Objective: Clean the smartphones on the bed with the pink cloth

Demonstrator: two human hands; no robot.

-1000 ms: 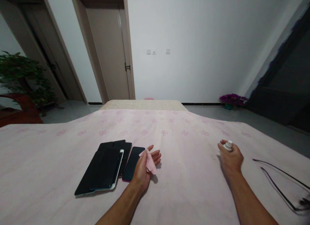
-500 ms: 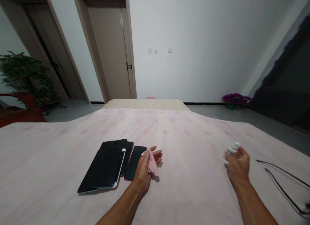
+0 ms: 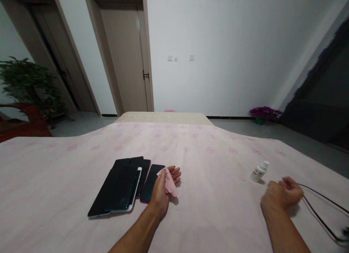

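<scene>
My left hand (image 3: pixel 161 193) holds a small pink cloth (image 3: pixel 170 184) under its thumb, with the other fingers stretched out. It lies beside a dark phone (image 3: pixel 151 184), covering part of it. My right hand (image 3: pixel 282 195) is curled and blurred at the tips of two thin dark arms (image 3: pixel 321 215), which look like those of a pair of glasses. Whether its fingers grip them is hidden. A small white spray bottle (image 3: pixel 259 172) stands upright just beyond the right hand, apart from it.
Several dark tablets or phones (image 3: pixel 120 187) lie stacked left of my left hand. The pink flowered cloth-covered surface (image 3: pixel 212 209) spreads under everything. A closed door (image 3: pixel 124 56), a leafy plant (image 3: pixel 27 82) and purple flowers (image 3: pixel 265 113) stand farther back.
My right hand has let go of the spray bottle, which now stands on the surface, and has moved right to the thin dark arms. My left hand has barely shifted.
</scene>
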